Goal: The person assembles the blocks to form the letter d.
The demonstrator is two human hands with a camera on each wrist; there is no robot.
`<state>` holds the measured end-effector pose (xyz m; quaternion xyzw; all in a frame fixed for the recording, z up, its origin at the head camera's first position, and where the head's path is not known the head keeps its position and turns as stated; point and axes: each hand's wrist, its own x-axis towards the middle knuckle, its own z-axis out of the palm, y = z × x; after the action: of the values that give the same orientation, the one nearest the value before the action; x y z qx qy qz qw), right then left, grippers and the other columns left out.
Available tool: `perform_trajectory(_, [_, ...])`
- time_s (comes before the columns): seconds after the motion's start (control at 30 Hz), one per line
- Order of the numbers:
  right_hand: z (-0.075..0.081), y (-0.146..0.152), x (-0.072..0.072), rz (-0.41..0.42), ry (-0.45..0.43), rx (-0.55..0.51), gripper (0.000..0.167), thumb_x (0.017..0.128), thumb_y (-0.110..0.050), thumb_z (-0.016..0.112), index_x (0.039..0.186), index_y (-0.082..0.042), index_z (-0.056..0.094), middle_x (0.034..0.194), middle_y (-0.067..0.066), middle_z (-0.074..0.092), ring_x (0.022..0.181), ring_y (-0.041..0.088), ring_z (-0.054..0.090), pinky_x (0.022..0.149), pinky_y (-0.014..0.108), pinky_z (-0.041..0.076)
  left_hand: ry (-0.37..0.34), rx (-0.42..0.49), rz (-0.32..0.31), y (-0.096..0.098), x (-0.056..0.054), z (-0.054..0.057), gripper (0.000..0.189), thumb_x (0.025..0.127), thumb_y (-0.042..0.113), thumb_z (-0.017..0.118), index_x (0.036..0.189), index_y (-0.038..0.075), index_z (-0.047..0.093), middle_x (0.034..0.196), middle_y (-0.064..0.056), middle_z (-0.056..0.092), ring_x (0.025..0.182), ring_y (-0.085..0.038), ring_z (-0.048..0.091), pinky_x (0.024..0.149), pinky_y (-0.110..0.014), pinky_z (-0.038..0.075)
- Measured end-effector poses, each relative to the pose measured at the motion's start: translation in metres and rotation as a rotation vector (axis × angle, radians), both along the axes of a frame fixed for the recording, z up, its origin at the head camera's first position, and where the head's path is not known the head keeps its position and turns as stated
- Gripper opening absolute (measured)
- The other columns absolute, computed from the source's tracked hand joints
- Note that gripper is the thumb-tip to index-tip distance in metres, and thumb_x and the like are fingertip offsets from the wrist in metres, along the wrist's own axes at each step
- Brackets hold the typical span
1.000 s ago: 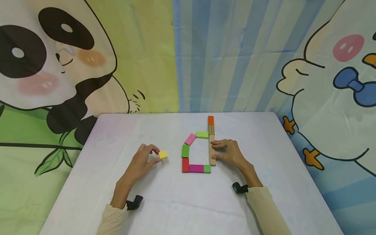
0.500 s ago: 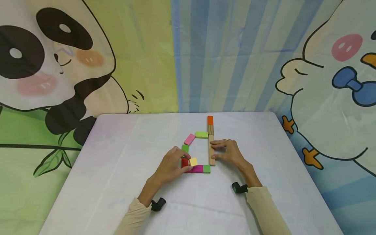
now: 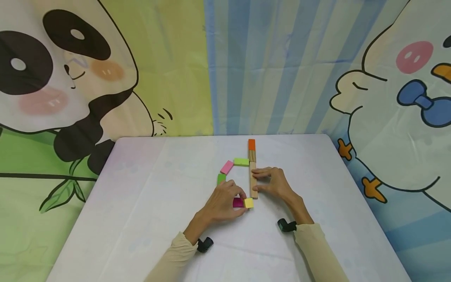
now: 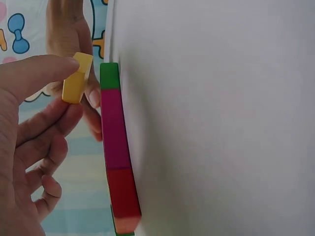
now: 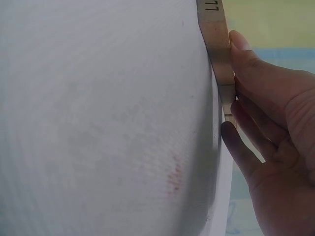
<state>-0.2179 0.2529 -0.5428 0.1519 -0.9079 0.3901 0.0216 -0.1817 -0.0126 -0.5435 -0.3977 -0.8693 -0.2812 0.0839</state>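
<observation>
My left hand [image 3: 222, 200] pinches a yellow block [image 3: 248, 203] between thumb and fingertips, over the right end of the bottom row of blocks. The left wrist view shows that row: a small green block [image 4: 109, 76], a magenta block [image 4: 115, 130] and a red block [image 4: 123, 194]; in the head view the yellow block covers the green one and my hand hides the red. My right hand [image 3: 276, 184] rests its fingertips along the right side of a long plain wooden block [image 3: 253, 180]; black marks show on it in the right wrist view.
Beyond the wooden block lie a brown block [image 3: 251, 156] and an orange one [image 3: 251, 144]. A lime block [image 3: 241, 162], a pink block [image 3: 227, 167] and a partly covered green block [image 3: 221, 179] curve to the left. All lie on a white-covered table [image 3: 141, 219].
My left hand has carried the yellow block rightward, from left of the blocks to above the bottom row's right end. The right hand has stayed at the wooden block.
</observation>
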Motion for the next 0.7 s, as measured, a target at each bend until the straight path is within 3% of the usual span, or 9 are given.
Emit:
perform_trajectory(0.27, [-0.001,0.001,0.000,0.001,-0.008,-0.004,0.052,0.075,-0.017,0.101,0.122,-0.006,0.083,0.132,0.003,0.080,0.132,0.031,0.072,0.118,0.055,0.050,0.038,-0.038,-0.048,0.018,-0.001,0.001,0.028,0.083,0.040,0.094,0.099,0.021,0.082,0.082,0.009,0.070,0.082,-0.006,0.047,0.081,-0.026,0.034])
perform_trajectory(0.7, [0.001,0.001,0.000,0.006,-0.016,-0.016,0.052,0.076,-0.014,0.100,0.123,-0.004,0.082,0.134,0.006,0.079,0.133,0.032,0.071,0.118,0.055,0.050,0.103,-0.091,-0.021,0.030,-0.002,-0.001,0.026,0.083,0.042,0.094,0.100,0.024,0.084,0.084,0.013,0.074,0.086,-0.008,0.052,0.080,-0.026,0.034])
